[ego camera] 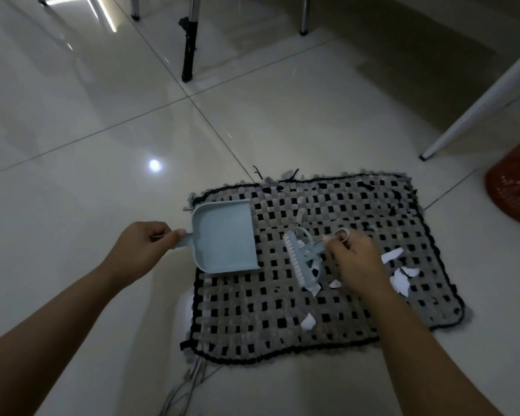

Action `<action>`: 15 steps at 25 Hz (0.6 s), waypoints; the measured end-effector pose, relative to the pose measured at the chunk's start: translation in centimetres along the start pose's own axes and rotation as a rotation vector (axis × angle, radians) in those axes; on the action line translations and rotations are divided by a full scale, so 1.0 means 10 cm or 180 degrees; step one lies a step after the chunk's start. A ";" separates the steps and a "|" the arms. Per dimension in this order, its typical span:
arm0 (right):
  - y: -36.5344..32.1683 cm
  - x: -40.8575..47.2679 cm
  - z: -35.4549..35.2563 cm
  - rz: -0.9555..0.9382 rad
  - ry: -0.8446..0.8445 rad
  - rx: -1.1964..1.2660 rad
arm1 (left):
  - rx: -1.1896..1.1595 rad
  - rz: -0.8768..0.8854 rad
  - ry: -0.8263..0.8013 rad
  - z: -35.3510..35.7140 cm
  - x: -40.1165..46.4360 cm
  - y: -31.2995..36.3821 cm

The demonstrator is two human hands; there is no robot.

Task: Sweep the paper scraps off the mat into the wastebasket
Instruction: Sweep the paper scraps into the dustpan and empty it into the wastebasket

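The left hand is closed round the handle of the dustpan, which lies at the mat's left edge, mouth toward the middle. The right hand pinches the brush handle, bristles down mid-mat. White scraps lie by the right edge, one nearer the front, none in the pan: sweeping is just starting, I'd say, and the brush must next drag them leftward, the red basket waiting beyond the far right corner.

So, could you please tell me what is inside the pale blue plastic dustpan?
The pale blue plastic dustpan looks empty: bare tray, no white paper scraps, which lie on the woven mat. Nothing covers its inside.
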State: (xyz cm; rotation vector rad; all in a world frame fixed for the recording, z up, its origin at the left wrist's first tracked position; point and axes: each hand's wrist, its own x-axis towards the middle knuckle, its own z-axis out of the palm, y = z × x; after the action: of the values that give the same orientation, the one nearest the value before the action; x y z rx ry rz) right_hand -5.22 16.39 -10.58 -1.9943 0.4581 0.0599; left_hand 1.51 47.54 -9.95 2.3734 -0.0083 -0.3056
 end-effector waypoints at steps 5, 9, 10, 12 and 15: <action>-0.04 -0.11 -0.18 0.0008 -0.1453 -0.0399 | -0.0109 -0.0134 -0.0072 0.07 -0.01 -0.01; 0.05 -0.14 -0.29 0.0226 -0.1760 -0.0874 | 0.0072 -0.0061 -0.0190 0.15 -0.02 0.05; 0.05 -0.10 -0.32 0.0257 -0.1657 -0.0893 | 0.0076 -0.0054 -0.0202 0.16 -0.02 0.07; 0.03 0.00 -0.38 0.0267 -0.1396 -0.0879 | 0.0069 -0.0056 -0.0217 0.18 -0.03 0.11; -0.02 0.11 -0.49 0.0209 -0.0977 -0.0767 | 0.0161 -0.0026 -0.0186 0.20 -0.03 0.14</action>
State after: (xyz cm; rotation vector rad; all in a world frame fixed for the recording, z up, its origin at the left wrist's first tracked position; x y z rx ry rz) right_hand -4.87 11.85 -8.47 -2.1568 0.3285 0.4750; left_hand 0.87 45.22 -10.30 2.4143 -0.0340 -0.3826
